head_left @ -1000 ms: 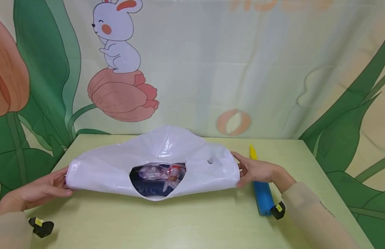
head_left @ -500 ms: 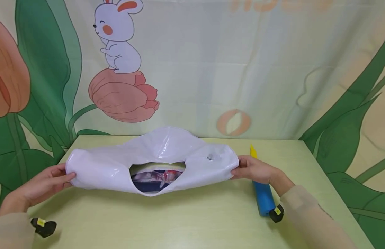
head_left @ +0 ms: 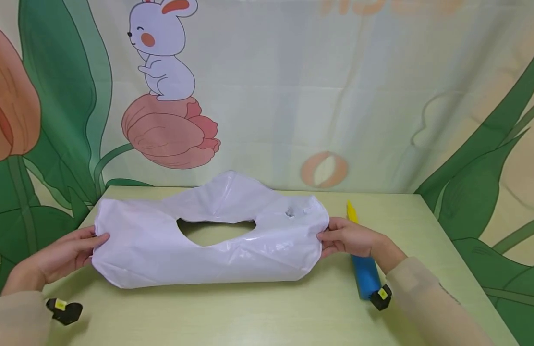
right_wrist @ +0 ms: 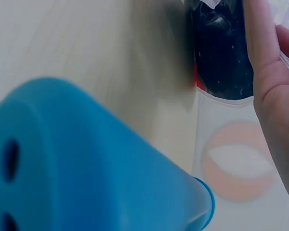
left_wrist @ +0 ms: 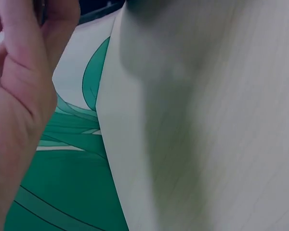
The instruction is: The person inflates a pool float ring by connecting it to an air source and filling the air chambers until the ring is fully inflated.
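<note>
- Head view, nearest the camera: a beige left sleeve (head_left: 20,317) and a matching right sleeve (head_left: 431,298), with one black wrist camera (head_left: 67,313) beside each.
- Left hand (head_left: 61,257) pinches the left edge of a glossy white vinyl sheet (head_left: 150,259), thumb on the near face; the left wrist view crops the fingertips, so how they lie behind is hard to tell.
- Right hand (head_left: 355,239) pinches the opposite edge, thumb also in front.
- Between them the creased sheet spans over the pale table (head_left: 232,317), which shows through its wide central gap; the right wrist view catches its dark face.
- Blue hand pump (head_left: 367,278) lies partly hidden behind the right hand, yellow nozzle (head_left: 351,210) pointing away.
- Farthest, a printed backdrop (head_left: 258,96) shows a white rabbit (head_left: 169,77) on a pink tulip (head_left: 169,132).
</note>
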The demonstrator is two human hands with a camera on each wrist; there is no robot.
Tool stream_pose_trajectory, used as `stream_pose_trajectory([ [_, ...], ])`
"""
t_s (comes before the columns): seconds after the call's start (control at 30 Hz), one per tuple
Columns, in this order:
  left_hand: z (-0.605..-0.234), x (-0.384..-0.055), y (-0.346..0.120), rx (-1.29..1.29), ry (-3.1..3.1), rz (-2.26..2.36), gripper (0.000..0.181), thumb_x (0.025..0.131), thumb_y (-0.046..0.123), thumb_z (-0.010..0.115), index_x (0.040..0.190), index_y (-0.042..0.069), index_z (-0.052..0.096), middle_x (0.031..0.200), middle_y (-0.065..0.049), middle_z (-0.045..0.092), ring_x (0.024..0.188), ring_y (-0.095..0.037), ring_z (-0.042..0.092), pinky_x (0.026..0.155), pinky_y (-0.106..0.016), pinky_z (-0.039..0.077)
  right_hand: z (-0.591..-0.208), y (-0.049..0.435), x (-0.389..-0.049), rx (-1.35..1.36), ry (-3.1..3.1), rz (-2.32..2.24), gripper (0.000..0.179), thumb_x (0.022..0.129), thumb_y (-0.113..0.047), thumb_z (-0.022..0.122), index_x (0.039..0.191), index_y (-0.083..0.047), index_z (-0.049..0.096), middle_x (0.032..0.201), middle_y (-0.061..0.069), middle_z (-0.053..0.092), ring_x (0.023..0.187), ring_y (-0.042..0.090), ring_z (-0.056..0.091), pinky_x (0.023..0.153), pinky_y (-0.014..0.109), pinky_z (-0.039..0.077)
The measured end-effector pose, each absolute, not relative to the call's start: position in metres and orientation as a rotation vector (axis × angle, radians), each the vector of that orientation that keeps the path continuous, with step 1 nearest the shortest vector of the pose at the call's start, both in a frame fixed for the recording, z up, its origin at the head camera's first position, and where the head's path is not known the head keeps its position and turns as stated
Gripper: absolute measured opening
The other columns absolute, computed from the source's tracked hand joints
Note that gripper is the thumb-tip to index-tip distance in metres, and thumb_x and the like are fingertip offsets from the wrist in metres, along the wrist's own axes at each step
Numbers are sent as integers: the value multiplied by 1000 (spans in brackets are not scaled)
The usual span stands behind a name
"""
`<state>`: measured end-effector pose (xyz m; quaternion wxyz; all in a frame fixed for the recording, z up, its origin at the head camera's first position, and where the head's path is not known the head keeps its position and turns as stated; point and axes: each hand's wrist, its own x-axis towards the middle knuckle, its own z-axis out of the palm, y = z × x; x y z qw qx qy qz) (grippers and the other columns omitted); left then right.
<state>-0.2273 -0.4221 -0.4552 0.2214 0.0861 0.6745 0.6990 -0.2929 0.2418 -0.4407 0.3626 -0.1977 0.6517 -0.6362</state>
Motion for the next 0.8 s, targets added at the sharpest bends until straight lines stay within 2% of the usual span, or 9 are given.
stream_pose_trajectory([
  [0.17,-450,-228,-419,205,1851,1875,28,114,14,37,124,28,58,116,0,67,103,-18,70,89,-35,56,-443,244,-291,-403,1640,-1673,14,104,-5,56,117,2,58,103,15,72,88,25,74,85,40,58],
  [0.3,-448,-229,-417,214,1849,1809,25,114,18,33,132,28,48,120,-3,65,107,-24,69,91,-45,56,-447,242,-289,-377,1593,-1699,16,105,-4,53,120,2,57,105,16,73,91,29,75,86,46,57],
  [0.37,-448,-229,-416,165,1898,1760,26,114,22,35,141,22,38,121,-3,63,107,-24,68,90,-46,56,-450,240,-288,-363,1576,-1702,19,106,-4,51,123,4,54,108,17,72,94,31,74,87,49,56],
  [0.47,-449,-229,-412,79,1965,1672,49,114,28,37,153,7,15,121,-2,59,107,-19,66,90,-42,56,-454,235,-285,-307,1574,-1702,23,107,-5,50,127,7,49,109,17,71,94,30,74,87,47,56],
  [0.53,-451,-230,-410,49,1951,1616,59,114,29,38,151,-5,7,121,-3,58,107,-17,65,89,-41,56,-456,231,-281,-255,1591,-1692,26,107,-6,50,127,9,46,107,17,71,92,28,74,85,44,57],
  [0.57,-452,-231,-409,48,1925,1591,59,114,29,38,150,-7,8,121,-4,58,107,-17,65,89,-40,56,-457,230,-279,-223,1599,-1687,27,106,-6,50,127,10,45,106,17,71,91,28,74,84,43,58],
  [0.63,-455,-231,-408,56,1866,1556,49,114,27,36,145,-8,20,118,-6,60,106,-18,66,88,-40,56,-459,228,-275,-163,1603,-1673,30,106,-7,51,128,11,44,105,18,72,90,28,75,82,41,58],
  [0.73,-457,-230,-407,45,1815,1533,32,114,24,37,131,-2,38,114,-7,63,102,-20,67,86,-40,57,-460,226,-269,-100,1593,-1657,32,105,-6,52,129,12,44,106,20,72,90,28,76,82,41,58],
  [0.8,-456,-229,-406,48,1811,1526,27,113,23,38,128,0,44,112,-7,64,100,-19,68,85,-38,57,-460,226,-265,-82,1582,-1655,31,105,-6,53,129,12,45,106,20,72,90,28,76,82,40,58],
])
